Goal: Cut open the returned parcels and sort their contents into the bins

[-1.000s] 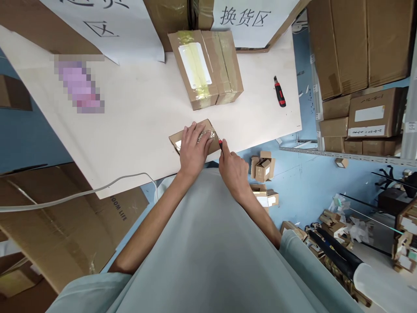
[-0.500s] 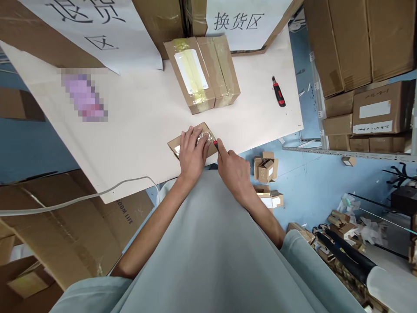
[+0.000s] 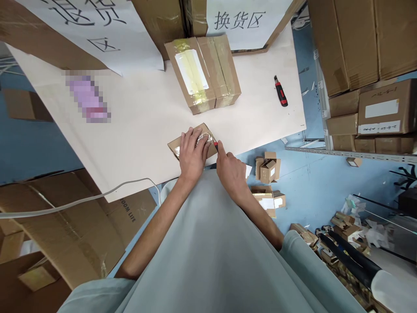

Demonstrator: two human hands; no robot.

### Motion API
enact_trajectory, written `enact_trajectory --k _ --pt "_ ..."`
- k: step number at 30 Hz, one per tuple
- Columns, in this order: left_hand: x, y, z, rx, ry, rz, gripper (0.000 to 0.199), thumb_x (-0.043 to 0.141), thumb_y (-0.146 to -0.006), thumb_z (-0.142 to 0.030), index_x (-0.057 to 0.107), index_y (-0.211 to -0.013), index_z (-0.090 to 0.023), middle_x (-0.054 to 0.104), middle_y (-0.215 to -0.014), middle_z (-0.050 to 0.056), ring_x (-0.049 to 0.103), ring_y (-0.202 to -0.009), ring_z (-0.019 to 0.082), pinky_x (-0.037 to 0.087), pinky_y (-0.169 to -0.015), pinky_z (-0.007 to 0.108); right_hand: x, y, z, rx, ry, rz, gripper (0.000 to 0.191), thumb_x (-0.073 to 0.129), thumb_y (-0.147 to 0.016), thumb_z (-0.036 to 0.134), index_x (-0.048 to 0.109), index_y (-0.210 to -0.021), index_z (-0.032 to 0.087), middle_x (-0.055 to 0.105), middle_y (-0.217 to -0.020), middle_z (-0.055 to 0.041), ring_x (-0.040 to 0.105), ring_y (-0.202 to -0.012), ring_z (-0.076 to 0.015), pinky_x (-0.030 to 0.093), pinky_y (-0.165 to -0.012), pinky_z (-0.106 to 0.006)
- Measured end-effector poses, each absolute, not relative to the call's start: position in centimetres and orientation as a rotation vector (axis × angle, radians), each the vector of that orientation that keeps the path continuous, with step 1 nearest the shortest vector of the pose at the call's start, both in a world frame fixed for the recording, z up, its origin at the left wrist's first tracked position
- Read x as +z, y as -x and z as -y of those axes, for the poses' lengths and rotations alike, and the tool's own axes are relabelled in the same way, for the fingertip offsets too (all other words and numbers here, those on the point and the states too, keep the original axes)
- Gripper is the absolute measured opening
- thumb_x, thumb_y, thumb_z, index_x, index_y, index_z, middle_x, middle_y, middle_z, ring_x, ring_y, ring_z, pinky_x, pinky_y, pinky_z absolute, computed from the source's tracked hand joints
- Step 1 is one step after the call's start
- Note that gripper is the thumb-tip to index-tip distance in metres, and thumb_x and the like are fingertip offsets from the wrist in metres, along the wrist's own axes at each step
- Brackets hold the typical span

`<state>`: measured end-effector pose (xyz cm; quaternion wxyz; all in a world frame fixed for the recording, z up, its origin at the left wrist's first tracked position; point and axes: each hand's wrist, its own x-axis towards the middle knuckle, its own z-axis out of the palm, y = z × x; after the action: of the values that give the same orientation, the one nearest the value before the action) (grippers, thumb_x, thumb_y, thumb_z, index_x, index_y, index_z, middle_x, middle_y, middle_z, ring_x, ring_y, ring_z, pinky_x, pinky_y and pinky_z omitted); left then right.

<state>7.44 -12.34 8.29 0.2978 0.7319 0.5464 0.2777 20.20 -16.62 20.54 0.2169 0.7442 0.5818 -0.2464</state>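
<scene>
Box, small, of brown cardboard with shiny clear tape [image 3: 211, 150], lies at the near edge of the bench [image 3: 140, 126], roughly midway between its near-left and near-right corners. The left hand [image 3: 192, 154] rests palm down over the top, fingers extended and thumb set apart. The right hand [image 3: 230, 171] is closed around a slim red-and-black tool [image 3: 216, 145], its tip against the box's right-hand side. From where I stand the blade, if one is out, cannot be made out.

Principal hazard, in my judgement: the left thumb lies close to the tool. Should the tip skid off the slick tape, thumb or fingers could be caught. Second: the box is steadied only from above, so a hard sideways push could swivel it. Third: too deep a stroke could mark whatever is inside, contents unseen. Fourth: a pull toward the near edge would bring the tool toward the pale grey-green shirt [image 3: 202, 234].

Also noted: a red-and-black utility knife [image 3: 280, 92] lies unattended near the right edge; a thin light-grey cable [image 3: 124, 182] crosses the near-left corner and could snag a forearm.
</scene>
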Motion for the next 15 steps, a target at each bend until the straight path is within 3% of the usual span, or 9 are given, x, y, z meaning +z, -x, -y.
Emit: enact_trajectory --k 10,15 --pt "7.9 -7.4 12.5 0.760 -1.968 -1.464 0.037 0.050 -0.117 -0.049 0.072 -0.139 -0.031 0.067 -0.159 0.010 0.046 -0.165 0.032 0.025 -0.141 0.066 20.3 -20.5 15.6 -0.716 -2.046 -1.650 0.067 0.028 -0.120 0.026 0.005 -0.183 0.027 0.076 -0.119 -0.0132 0.079 -0.098 -0.0229 0.059 -0.085 -0.031" --pt "8.0 -7.3 12.5 0.740 -1.975 -1.462 0.036 0.050 -0.117 -0.049 0.072 -0.139 -0.031 0.066 -0.160 0.010 0.045 -0.166 0.032 0.024 -0.141 0.065 20.5 -20.3 15.8 -0.717 -2.050 -1.628 0.068 0.028 -0.120 0.025 0.006 -0.183 0.025 0.076 -0.118 -0.0139 0.079 -0.097 -0.0223 0.059 -0.085 -0.031"
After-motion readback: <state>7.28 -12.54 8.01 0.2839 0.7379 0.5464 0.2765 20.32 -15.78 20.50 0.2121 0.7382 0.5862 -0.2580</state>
